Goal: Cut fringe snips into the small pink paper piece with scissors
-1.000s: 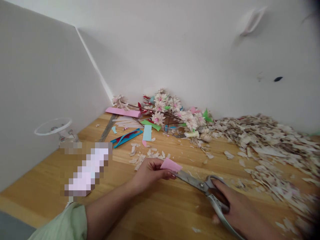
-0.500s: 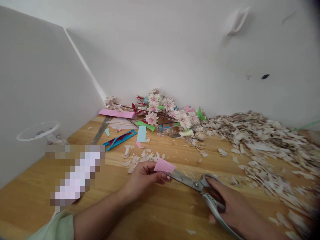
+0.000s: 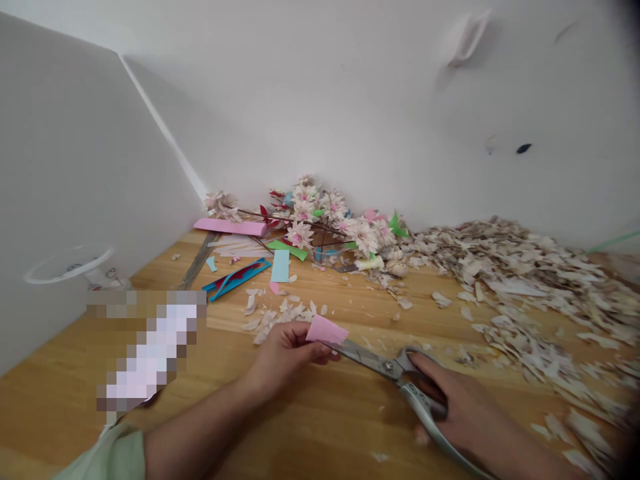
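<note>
My left hand (image 3: 285, 353) pinches a small pink paper piece (image 3: 326, 329) just above the wooden table (image 3: 310, 427). My right hand (image 3: 460, 413) grips the handles of large silver scissors (image 3: 400, 377). The scissor blades point left and reach the lower edge of the pink paper. A light green sleeve covers my left forearm at the bottom left.
Paper flowers on stems (image 3: 330, 223) lie against the back wall with pink, blue and green paper strips (image 3: 240, 277). A wide heap of pale paper scraps (image 3: 530, 293) covers the right side. A white stand (image 3: 70, 263) sits at the left wall. A blurred patch hides something at left.
The view has shifted slightly, so the scene sits further left and lower. Both hands keep the same hold, with the scissors still at the pink paper.
</note>
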Demonstrator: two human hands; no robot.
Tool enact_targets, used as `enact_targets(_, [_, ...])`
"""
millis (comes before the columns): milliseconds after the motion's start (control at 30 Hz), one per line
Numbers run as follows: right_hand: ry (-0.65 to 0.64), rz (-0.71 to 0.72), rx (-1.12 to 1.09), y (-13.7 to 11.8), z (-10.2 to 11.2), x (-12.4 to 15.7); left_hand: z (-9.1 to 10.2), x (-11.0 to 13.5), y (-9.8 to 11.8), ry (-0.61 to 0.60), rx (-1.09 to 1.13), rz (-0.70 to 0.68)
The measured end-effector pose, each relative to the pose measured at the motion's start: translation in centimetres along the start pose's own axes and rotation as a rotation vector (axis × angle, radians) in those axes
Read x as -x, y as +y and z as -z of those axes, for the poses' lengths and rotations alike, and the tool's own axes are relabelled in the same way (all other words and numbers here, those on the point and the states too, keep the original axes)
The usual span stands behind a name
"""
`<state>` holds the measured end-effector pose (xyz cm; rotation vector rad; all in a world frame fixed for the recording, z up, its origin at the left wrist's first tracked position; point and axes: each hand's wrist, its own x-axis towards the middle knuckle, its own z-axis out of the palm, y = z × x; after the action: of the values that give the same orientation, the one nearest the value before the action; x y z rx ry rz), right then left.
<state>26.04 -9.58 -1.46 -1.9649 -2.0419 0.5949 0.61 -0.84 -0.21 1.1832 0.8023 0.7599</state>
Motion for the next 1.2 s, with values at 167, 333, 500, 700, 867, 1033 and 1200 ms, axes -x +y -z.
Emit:
enact_targets(167, [-0.019, -0.017, -0.004, -0.5, 0.2, 0.0, -0.2, 0.1, 0.0, 0.018, 0.029, 0.014])
enact_targets(333, [-0.013, -0.06, -0.002, -0.9, 0.3, 0.0, -0.3, 0.0, 0.1, 0.009, 0.052, 0.02])
enact_targets(500, [-0.043, -0.082, -0.018, -1.0, 0.5, -0.1, -0.3, 0.0, 0.2, 0.019, 0.072, 0.042])
enact_targets(700, [-0.052, -0.1, -0.01, -1.1, 0.6, -0.1, -0.3, 0.3, 0.3, 0.001, 0.105, 0.053])
enact_targets(867, [-0.086, -0.121, -0.003, -1.1, 0.9, -0.2, -0.3, 0.3, 0.1, -0.005, 0.105, 0.04])
enact_targets(1033, [-0.105, -0.128, 0.034, -0.8, 1.0, -0.2, -0.5, 0.3, 0.2, -0.005, 0.098, 0.045])
enact_targets(1200, [-0.111, -0.112, 0.039, -0.8, 1.0, -0.2, -0.6, 0.4, 0.3, -0.006, 0.093, 0.048])
